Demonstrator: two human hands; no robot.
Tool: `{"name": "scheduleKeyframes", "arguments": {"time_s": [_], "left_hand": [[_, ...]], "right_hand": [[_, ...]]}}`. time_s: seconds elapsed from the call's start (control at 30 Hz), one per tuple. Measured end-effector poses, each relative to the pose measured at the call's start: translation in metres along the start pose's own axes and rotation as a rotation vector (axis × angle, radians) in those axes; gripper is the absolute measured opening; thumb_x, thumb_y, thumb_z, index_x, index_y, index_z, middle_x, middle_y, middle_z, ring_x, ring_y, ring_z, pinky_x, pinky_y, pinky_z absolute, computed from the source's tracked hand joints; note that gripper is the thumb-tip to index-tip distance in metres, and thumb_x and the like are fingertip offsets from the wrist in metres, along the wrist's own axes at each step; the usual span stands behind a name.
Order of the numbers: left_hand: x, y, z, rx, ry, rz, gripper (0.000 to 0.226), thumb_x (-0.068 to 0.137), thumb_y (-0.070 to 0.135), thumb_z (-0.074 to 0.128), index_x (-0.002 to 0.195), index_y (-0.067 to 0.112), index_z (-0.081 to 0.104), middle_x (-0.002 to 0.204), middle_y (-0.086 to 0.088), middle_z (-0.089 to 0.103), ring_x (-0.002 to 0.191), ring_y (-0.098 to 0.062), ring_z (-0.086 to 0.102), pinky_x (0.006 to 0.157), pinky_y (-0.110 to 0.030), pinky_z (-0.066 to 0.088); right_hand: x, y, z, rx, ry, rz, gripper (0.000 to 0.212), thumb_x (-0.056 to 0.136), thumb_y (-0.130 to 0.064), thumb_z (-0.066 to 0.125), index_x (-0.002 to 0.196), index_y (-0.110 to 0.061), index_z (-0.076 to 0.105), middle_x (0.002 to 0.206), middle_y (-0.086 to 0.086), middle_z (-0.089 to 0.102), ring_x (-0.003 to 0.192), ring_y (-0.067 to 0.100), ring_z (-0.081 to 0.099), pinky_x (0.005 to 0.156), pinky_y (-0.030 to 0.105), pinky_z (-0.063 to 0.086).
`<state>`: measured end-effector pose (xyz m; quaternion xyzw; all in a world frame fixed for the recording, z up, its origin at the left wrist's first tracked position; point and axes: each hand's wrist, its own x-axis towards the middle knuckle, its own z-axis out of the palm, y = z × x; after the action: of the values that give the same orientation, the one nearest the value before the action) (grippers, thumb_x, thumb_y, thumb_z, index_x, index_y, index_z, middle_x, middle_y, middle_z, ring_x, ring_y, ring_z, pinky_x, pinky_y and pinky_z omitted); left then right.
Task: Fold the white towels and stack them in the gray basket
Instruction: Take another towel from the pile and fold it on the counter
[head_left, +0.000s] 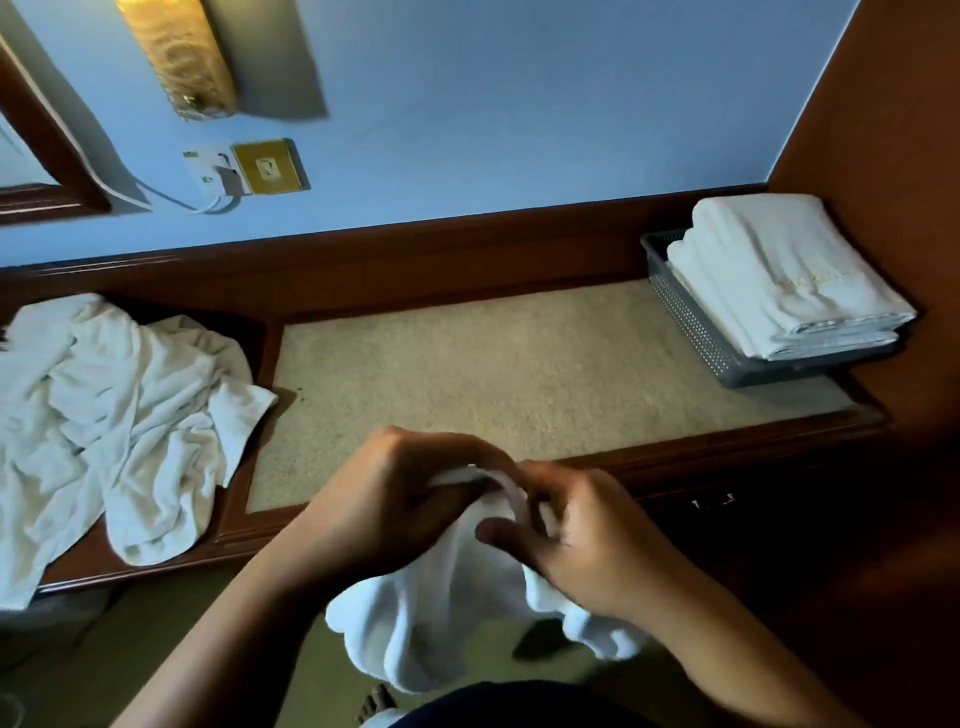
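- We see a white towel (441, 618) bunched before the tabletop's (493, 364) near edge, hanging below both hands.
- Our left hand (410, 499) and right hand (587, 545) each pinch its upper edge.
- Folded towels (779, 280) fill the gray basket (691, 322), far right; a crumpled pile (104, 415) lies left.

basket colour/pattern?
Gray basket, with perforated mesh-like walls; head view shows it best.

Heaped crumpled at the table's (519, 364) left end: loose white towels (119, 415). Stacked flat in gray basket (691, 322) at right: folded towels (779, 280). Hanging before near edge: bunched towel (441, 613).
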<state>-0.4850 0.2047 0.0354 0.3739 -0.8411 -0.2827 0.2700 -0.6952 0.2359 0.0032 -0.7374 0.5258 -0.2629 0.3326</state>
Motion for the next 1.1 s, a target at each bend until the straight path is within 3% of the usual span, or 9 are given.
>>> {"name": "scheduleKeyframes", "arguments": {"time_s": [0.1, 0.23, 0.3, 0.43, 0.5, 0.63, 0.77, 0.93, 1.1], "left_hand": [[0.008, -0.005, 0.005, -0.006, 0.109, -0.088, 0.008, 0.092, 0.039, 0.072, 0.092, 0.031, 0.073, 0.077, 0.008, 0.071, 0.069, -0.011, 0.067, 0.058, -0.029, 0.051], [-0.024, -0.059, 0.029, -0.022, -0.117, -0.316, 0.008, 0.091, 0.045, 0.071, 0.092, 0.037, 0.073, 0.078, 0.015, 0.071, 0.07, -0.007, 0.068, 0.062, -0.027, 0.054], [-0.053, -0.092, 0.028, -0.029, 0.014, -0.484, 0.006, 0.082, 0.054, 0.069, 0.086, 0.05, 0.071, 0.075, 0.02, 0.07, 0.068, -0.002, 0.066, 0.061, -0.018, 0.05], [-0.081, -0.105, -0.005, 0.057, 0.33, -0.563, 0.029, 0.076, 0.029, 0.061, 0.086, 0.054, 0.071, 0.08, 0.024, 0.072, 0.075, 0.006, 0.066, 0.062, -0.009, 0.046], [-0.062, -0.073, -0.017, 0.085, 0.326, -0.43, 0.015, 0.079, 0.036, 0.064, 0.088, 0.043, 0.074, 0.084, 0.021, 0.072, 0.079, 0.009, 0.066, 0.065, -0.012, 0.049], [-0.012, -0.005, -0.008, 0.163, 0.125, -0.052, 0.011, 0.088, 0.033, 0.068, 0.093, 0.026, 0.075, 0.082, 0.012, 0.072, 0.078, 0.001, 0.068, 0.064, -0.022, 0.052], [0.005, -0.01, 0.0, 0.152, 0.197, -0.007, 0.008, 0.086, 0.026, 0.074, 0.094, 0.025, 0.075, 0.086, 0.011, 0.071, 0.08, -0.003, 0.068, 0.068, -0.026, 0.052], [-0.046, -0.082, 0.006, 0.214, 0.217, -0.221, 0.03, 0.087, 0.052, 0.061, 0.094, 0.028, 0.078, 0.082, 0.02, 0.062, 0.073, 0.002, 0.062, 0.061, -0.007, 0.041], [-0.063, -0.125, 0.016, 0.402, 0.539, -0.486, 0.023, 0.085, 0.006, 0.077, 0.099, 0.023, 0.08, 0.093, 0.007, 0.071, 0.066, -0.006, 0.062, 0.059, -0.025, 0.049]], "right_hand": [[0.001, 0.004, -0.015, 0.046, 0.232, -0.159, 0.024, 0.092, -0.044, 0.058, 0.08, -0.025, 0.064, 0.055, -0.01, 0.053, 0.047, 0.004, 0.048, 0.046, 0.022, 0.035], [0.001, 0.01, -0.049, 0.221, 0.482, -0.169, 0.025, 0.089, -0.044, 0.06, 0.08, -0.021, 0.063, 0.055, -0.003, 0.048, 0.051, 0.004, 0.041, 0.047, 0.029, 0.033], [0.0, 0.021, -0.066, 0.273, 0.601, -0.088, 0.035, 0.085, -0.047, 0.061, 0.079, -0.013, 0.06, 0.053, -0.007, 0.036, 0.052, 0.005, 0.033, 0.049, 0.03, 0.027], [-0.006, 0.039, -0.089, 0.003, -0.062, 0.192, 0.043, 0.075, -0.063, 0.07, 0.082, -0.021, 0.069, 0.059, 0.0, 0.057, 0.057, 0.005, 0.049, 0.055, 0.039, 0.039], [-0.009, 0.034, -0.077, -0.105, -0.236, 0.224, 0.034, 0.071, -0.064, 0.075, 0.089, -0.035, 0.073, 0.064, -0.018, 0.063, 0.059, -0.004, 0.053, 0.061, 0.029, 0.042], [0.005, 0.004, -0.013, 0.084, -0.129, 0.148, 0.079, 0.055, -0.078, 0.078, 0.126, -0.052, 0.054, 0.095, -0.03, 0.068, 0.09, -0.012, 0.063, 0.077, 0.017, 0.05], [0.012, 0.006, 0.002, 0.038, 0.158, -0.085, 0.018, 0.083, -0.046, 0.065, 0.084, -0.028, 0.064, 0.062, -0.014, 0.062, 0.056, 0.001, 0.058, 0.052, 0.026, 0.045], [-0.003, 0.018, -0.047, 0.173, 0.288, -0.001, 0.031, 0.08, -0.044, 0.064, 0.079, -0.013, 0.065, 0.05, -0.006, 0.038, 0.048, 0.0, 0.032, 0.046, 0.024, 0.025], [-0.018, -0.007, -0.034, 0.019, -0.25, 0.049, 0.03, 0.086, -0.051, 0.069, 0.09, -0.022, 0.065, 0.062, -0.002, 0.058, 0.053, 0.011, 0.048, 0.054, 0.031, 0.043]]}}
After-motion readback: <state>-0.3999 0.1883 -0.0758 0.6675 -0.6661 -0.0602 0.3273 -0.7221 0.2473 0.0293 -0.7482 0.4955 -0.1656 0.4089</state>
